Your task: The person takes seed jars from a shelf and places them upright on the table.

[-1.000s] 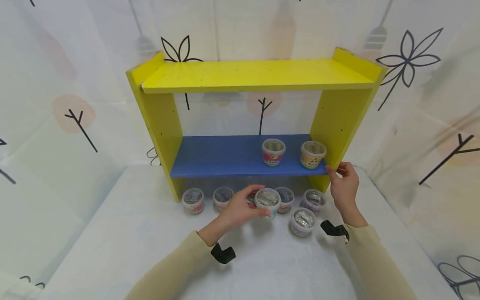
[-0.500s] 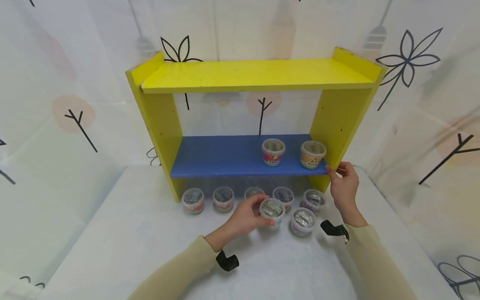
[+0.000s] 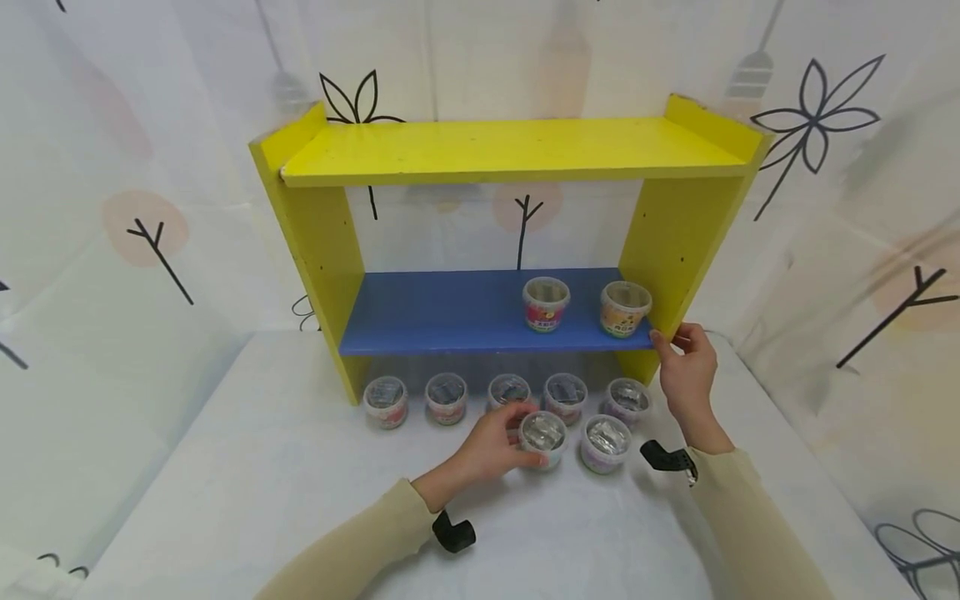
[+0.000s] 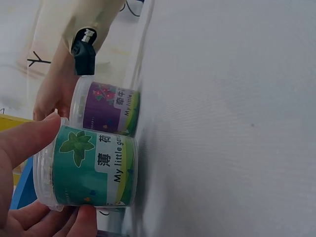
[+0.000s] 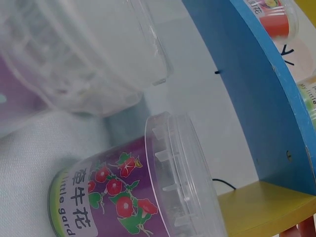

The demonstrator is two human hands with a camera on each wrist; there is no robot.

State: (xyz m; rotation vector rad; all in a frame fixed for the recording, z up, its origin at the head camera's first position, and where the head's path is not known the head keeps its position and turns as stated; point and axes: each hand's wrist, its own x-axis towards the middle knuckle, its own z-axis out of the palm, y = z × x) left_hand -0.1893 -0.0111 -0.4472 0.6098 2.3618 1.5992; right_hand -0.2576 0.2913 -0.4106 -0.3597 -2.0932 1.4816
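My left hand (image 3: 491, 450) grips a small lidded plastic tub (image 3: 543, 440) between thumb and fingers. In the left wrist view this tub (image 4: 94, 165) has a green label with a leaf, and its base is right at the white tabletop. Just right of it stands a purple-labelled tub (image 3: 604, 446) with a clear lid. My right hand (image 3: 688, 375) holds the lower right side of a yellow and blue shelf (image 3: 487, 312), thumb at the blue board's front end. In the right wrist view, red flowers show on a purple-labelled tub (image 5: 123, 192).
Along the shelf's foot stands a row of several lidded tubs, among them a far-left one (image 3: 386, 404) and a right one (image 3: 627, 400). Two open-topped tubs, one pink (image 3: 545, 308) and one orange (image 3: 624, 312), sit on the blue board. White printed cloth (image 3: 150, 375) hangs around.
My left hand has brought the green-labelled tub down toward the front, slightly right, beside the purple-labelled tub, uncovering the tubs behind. The right hand has stayed on the shelf's side.
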